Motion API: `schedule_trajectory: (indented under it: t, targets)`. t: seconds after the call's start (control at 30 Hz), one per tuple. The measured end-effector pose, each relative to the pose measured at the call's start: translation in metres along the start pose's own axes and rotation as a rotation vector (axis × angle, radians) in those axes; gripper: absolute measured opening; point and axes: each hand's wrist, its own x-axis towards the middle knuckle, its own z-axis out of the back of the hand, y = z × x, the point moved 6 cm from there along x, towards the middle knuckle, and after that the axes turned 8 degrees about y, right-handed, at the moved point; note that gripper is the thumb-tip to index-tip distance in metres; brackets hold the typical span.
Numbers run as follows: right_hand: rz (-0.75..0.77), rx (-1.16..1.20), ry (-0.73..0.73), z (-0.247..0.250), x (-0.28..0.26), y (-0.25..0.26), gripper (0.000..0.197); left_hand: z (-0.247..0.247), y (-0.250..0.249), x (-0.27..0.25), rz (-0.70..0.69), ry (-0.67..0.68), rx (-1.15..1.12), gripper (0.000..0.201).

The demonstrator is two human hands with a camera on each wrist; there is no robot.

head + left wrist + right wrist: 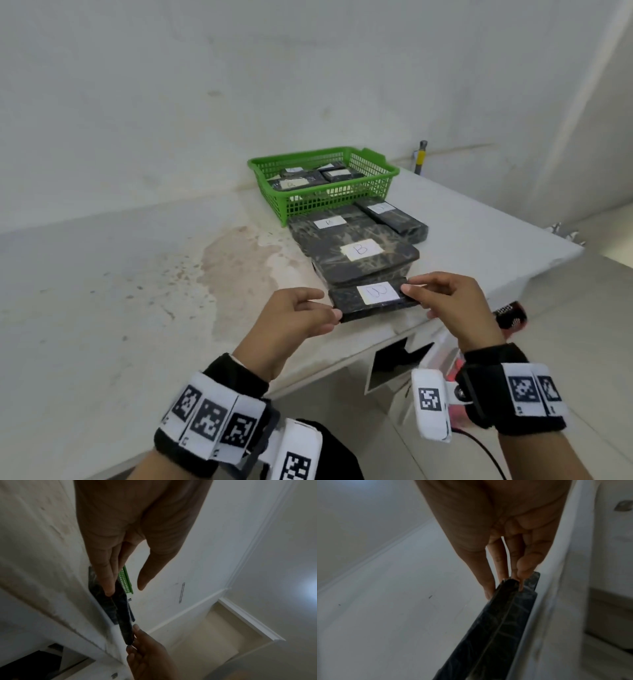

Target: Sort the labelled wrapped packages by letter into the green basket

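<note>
A dark wrapped package with a white label, its letter like a B turned sideways, hangs just above the table's near edge. My right hand pinches its right end, thumb on one face and fingers on the other. My left hand touches its left end with straight fingers, thumb apart. The same package appears edge-on. Behind it lie a package labelled B and two more. The green basket at the back holds several packages.
The white table ends close to my hands, with a drop to the floor at right. A stained counter spreads left. A yellow-grey post stands behind the basket. A red device sits below the table edge.
</note>
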Motion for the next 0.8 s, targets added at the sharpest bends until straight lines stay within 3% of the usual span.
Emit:
schedule_trajectory:
  t: [0.2,0.3,0.43,0.57,0.8]
  targets:
    - [-0.024,-0.133,0.009,0.007,0.016,-0.019,0.011,-0.022,0.006,0.010,0.052,-0.008,0.081,0.032]
    - [-0.028,-0.130,0.056,0.004,0.023,-0.019,0.014,-0.027,0.012,0.012,0.101,0.008,0.091,0.009]
    - [-0.018,-0.170,0.099,0.001,0.030,-0.018,0.024,-0.027,0.020,0.018,0.121,-0.020,0.055,0.014]
    - [-0.017,-0.154,0.095,0.001,0.029,-0.021,0.022,-0.025,0.026,0.022,0.134,-0.052,0.071,0.048]
    - [-0.036,-0.169,0.098,0.001,0.028,-0.019,0.026,-0.026,0.029,0.022,0.131,-0.043,0.049,0.047]
